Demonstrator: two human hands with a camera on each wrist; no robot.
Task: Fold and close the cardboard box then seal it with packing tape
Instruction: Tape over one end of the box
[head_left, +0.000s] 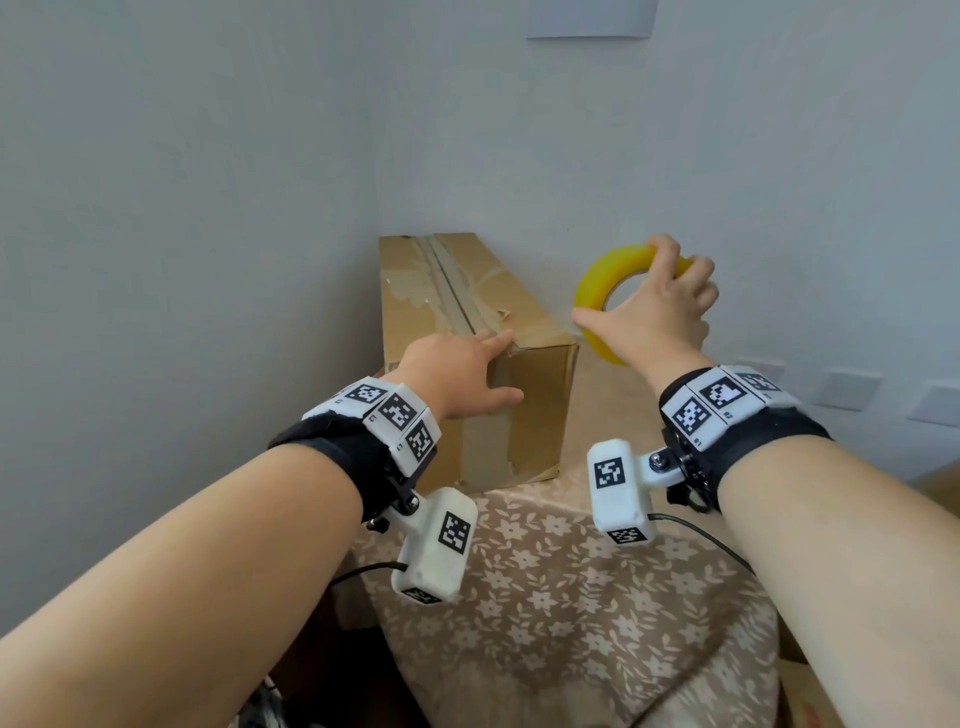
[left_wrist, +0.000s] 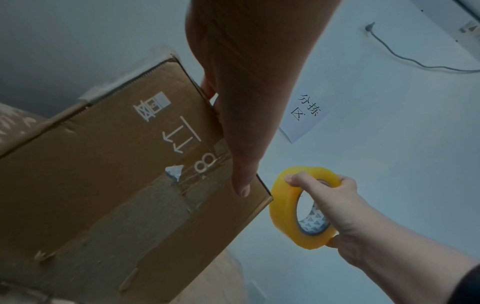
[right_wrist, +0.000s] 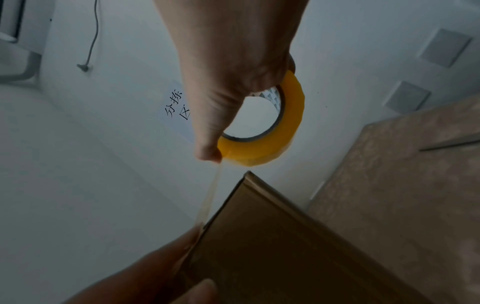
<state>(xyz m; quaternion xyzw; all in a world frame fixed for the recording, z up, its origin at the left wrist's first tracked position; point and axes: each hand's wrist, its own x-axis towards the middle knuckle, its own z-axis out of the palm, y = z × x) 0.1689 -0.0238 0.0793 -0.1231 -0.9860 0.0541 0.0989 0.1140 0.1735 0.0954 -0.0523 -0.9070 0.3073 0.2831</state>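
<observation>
A long brown cardboard box (head_left: 467, 322) lies closed on the table, one end toward me, old tape along its top seam. My left hand (head_left: 462, 371) rests on the near top edge, fingers straight, thumb down the end face (left_wrist: 241, 181). My right hand (head_left: 660, 312) grips a yellow roll of packing tape (head_left: 602, 286) in the air to the right of the box, fingers through its core. A clear strip of tape (right_wrist: 210, 197) runs from the roll (right_wrist: 265, 148) down to the box edge (right_wrist: 249, 226) under my left fingers. The roll (left_wrist: 285, 205) shows in the left wrist view too.
The box stands on a table with a floral beige cloth (head_left: 571, 597), in a corner of pale walls (head_left: 208, 208). A paper sign (left_wrist: 303, 115) with printed characters hangs on the wall. Wall sockets (head_left: 847, 387) sit low at the right. Another cardboard surface (right_wrist: 402, 174) lies beside the box.
</observation>
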